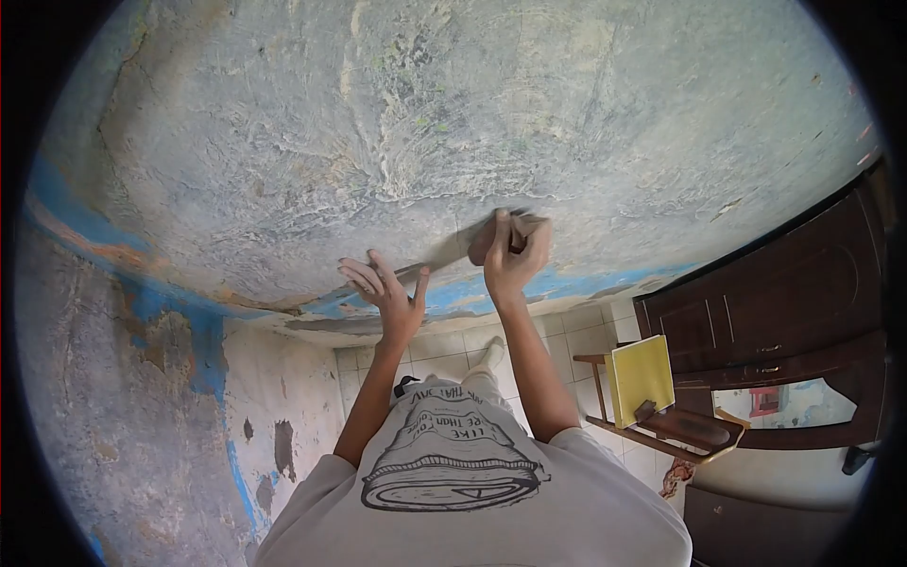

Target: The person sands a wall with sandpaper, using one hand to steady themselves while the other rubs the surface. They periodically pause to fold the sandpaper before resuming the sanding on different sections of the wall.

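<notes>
My left hand (385,288) has its fingers spread, at the peeling grey wall (453,113), and holds nothing. To its right, my right hand (517,248) is closed on a flat brown piece (482,240) pressed to the wall. The fingers cover much of this piece, and blur hides its edge, so its exact kind does not show. Around both hands the wall is rough and scuffed, with flaking paint and a low ridge just above the right hand. A blue painted strip (453,293) runs along the wall below the hands.
A wooden chair with a yellow panel (641,381) stands at the right on the tiled floor (557,350). Behind it is a dark brown cabinet (756,321) with a mirror (789,401). Another peeling wall (132,425) closes off the left side.
</notes>
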### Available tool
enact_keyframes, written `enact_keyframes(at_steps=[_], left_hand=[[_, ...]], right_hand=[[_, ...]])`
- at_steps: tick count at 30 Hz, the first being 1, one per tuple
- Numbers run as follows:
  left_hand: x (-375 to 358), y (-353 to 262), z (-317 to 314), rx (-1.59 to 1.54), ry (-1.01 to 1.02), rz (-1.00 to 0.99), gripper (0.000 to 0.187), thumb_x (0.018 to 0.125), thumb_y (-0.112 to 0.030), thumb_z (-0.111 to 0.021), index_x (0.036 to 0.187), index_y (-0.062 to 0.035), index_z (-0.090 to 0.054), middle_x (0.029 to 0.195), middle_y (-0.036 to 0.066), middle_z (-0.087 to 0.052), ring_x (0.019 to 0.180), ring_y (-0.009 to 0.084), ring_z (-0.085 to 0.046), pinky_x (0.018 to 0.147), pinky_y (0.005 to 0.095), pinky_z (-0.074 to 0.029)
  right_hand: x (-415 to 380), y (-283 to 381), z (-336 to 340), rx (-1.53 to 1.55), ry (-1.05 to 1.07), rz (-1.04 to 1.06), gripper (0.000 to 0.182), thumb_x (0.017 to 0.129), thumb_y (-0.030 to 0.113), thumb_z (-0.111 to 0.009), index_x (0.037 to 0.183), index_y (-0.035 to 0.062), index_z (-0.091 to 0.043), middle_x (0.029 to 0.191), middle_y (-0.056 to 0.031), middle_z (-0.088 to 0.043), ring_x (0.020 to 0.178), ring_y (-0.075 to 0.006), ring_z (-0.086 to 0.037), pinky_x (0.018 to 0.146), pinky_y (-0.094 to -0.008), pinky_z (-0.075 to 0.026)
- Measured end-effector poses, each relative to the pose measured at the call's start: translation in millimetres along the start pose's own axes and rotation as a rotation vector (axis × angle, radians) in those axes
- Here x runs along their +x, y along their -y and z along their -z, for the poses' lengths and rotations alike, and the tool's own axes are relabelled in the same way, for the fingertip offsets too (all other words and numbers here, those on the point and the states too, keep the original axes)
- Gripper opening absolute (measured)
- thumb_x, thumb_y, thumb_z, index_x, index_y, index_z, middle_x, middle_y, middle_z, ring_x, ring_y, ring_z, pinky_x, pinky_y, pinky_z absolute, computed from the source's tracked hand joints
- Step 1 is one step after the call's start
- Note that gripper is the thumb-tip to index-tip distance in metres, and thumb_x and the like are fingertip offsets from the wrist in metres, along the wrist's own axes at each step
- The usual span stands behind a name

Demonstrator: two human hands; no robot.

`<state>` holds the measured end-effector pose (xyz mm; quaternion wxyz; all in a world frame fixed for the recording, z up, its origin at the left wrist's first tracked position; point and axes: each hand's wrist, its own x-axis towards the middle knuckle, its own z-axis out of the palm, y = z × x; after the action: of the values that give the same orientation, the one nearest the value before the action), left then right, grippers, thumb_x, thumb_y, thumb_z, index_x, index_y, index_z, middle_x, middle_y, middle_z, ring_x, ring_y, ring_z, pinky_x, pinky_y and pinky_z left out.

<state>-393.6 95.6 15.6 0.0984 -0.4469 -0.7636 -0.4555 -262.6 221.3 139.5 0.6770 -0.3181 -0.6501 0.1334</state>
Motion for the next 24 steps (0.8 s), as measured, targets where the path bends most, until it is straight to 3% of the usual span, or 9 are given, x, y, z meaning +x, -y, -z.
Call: enact_keyframes(at_steps=[2, 9, 14, 18, 24], left_hand=[[3.3, 0.1, -1.1, 0.009, -0.005, -0.008, 0.107, 0.104, -0.052, -0.062, 0.168, -0.0017, 0.007, 0.162, 0.043, 0.029, 0.149, 0.0601, 0.032, 0.112, 0.0793, 0.01], [-0.8, 2.9, 0.6, -0.016, 0.008, 0.017, 0.102, 0.105, -0.049, -0.061, 0.169, -0.0021, 0.003, 0.163, 0.042, 0.025, 0.149, 0.0597, 0.031, 0.112, 0.0789, 0.007], [1.6, 7.8, 0.1, -0.001, -0.018, -0.039, 0.099, 0.105, -0.05, -0.06, 0.169, -0.0019, 0.0, 0.164, 0.041, 0.025, 0.15, 0.0586, 0.031, 0.113, 0.0788, 0.007], [-0.1, 5.2, 0.8, 0.006, 0.002, -0.011, 0.099, 0.105, -0.05, -0.059, 0.169, -0.0022, -0.001, 0.165, 0.041, 0.025, 0.151, 0.0579, 0.03, 0.114, 0.0787, 0.005], [1.8, 6.5, 5.6, 0.009, -0.017, -0.071, 0.096, 0.106, -0.051, -0.058, 0.169, -0.0031, -0.003, 0.166, 0.039, 0.025, 0.152, 0.0573, 0.029, 0.115, 0.0781, 0.004]], right_hand=[[-21.0, -26.2, -2.1, -0.041, 0.019, 0.074, 0.024, 0.085, -0.002, -0.082, 0.087, 0.0074, -0.06, 0.079, -0.0049, -0.056, 0.068, -0.0223, -0.05, 0.075, -0.0387, -0.035], [31.2, -5.2, -0.4, -0.05, -0.048, 0.295, 0.025, 0.083, -0.002, -0.084, 0.085, 0.0092, -0.062, 0.076, -0.0022, -0.057, 0.067, -0.0213, -0.051, 0.073, -0.0372, -0.033], [-12.3, -39.7, 11.0, -0.166, 0.052, 0.231, 0.025, 0.083, 0.001, -0.085, 0.085, 0.0096, -0.061, 0.076, -0.0034, -0.058, 0.069, -0.0219, -0.052, 0.073, -0.0395, -0.033], [27.5, -11.0, 1.2, -0.084, -0.01, 0.317, 0.026, 0.085, 0.002, -0.084, 0.088, 0.0103, -0.06, 0.077, -0.0027, -0.056, 0.07, -0.0219, -0.051, 0.073, -0.0388, -0.033], [-7.7, -27.5, 7.9, -0.15, 0.035, 0.204, 0.026, 0.085, 0.002, -0.084, 0.086, 0.0101, -0.059, 0.076, -0.0031, -0.056, 0.071, -0.0223, -0.052, 0.075, -0.0382, -0.033]])
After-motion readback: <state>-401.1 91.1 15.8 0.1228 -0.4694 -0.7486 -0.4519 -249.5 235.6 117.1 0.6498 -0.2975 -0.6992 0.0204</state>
